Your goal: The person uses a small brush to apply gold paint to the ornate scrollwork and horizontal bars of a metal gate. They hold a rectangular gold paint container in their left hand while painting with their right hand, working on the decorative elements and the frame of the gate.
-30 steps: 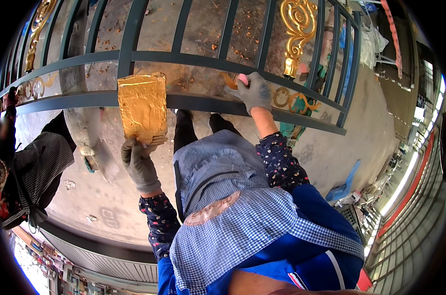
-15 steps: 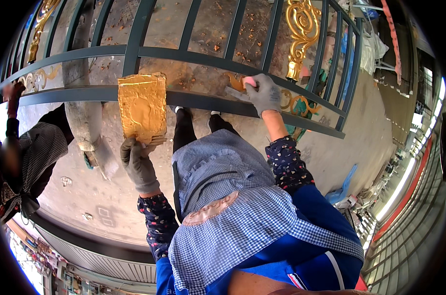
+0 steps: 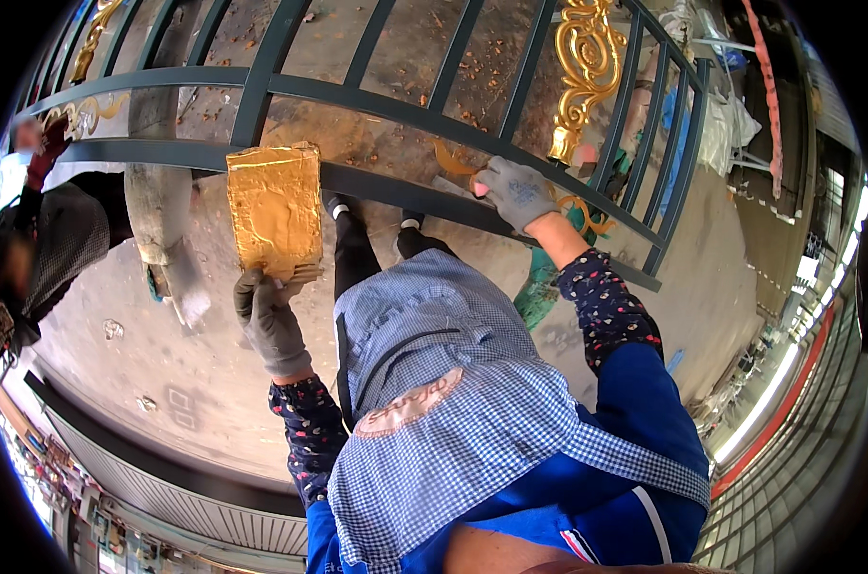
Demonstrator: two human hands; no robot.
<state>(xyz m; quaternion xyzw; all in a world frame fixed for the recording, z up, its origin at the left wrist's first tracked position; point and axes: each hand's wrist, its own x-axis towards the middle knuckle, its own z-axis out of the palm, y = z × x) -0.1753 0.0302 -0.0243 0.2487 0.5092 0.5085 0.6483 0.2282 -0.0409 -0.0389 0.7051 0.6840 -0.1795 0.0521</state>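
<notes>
My left hand [image 3: 269,323], in a grey work glove, grips the lower edge of a flat board [image 3: 274,206] coated with gold paint, which overlaps the lower rail. My gloved right hand [image 3: 518,194] is closed, back of the hand up, on a small pink sponge [image 3: 480,189]; only bits of the sponge show. This hand is between the two rails of a dark grey metal railing [image 3: 396,196]. Beside the fingers a gold scroll ornament [image 3: 450,160] curves in the gap; the hand hides its middle. Whether the sponge touches it I cannot tell.
A taller gold ornament [image 3: 579,72] stands between the railing's bars to the right. At the far left a co-worker [image 3: 70,225] is beside the same railing. A pale post-like support [image 3: 158,215] is under it on the left. Green cloth [image 3: 537,292] lies on the floor.
My right hand has turned so its back faces up, covering more of the sponge, and the forearm has swung right. The board has barely shifted. The co-worker has moved slightly.
</notes>
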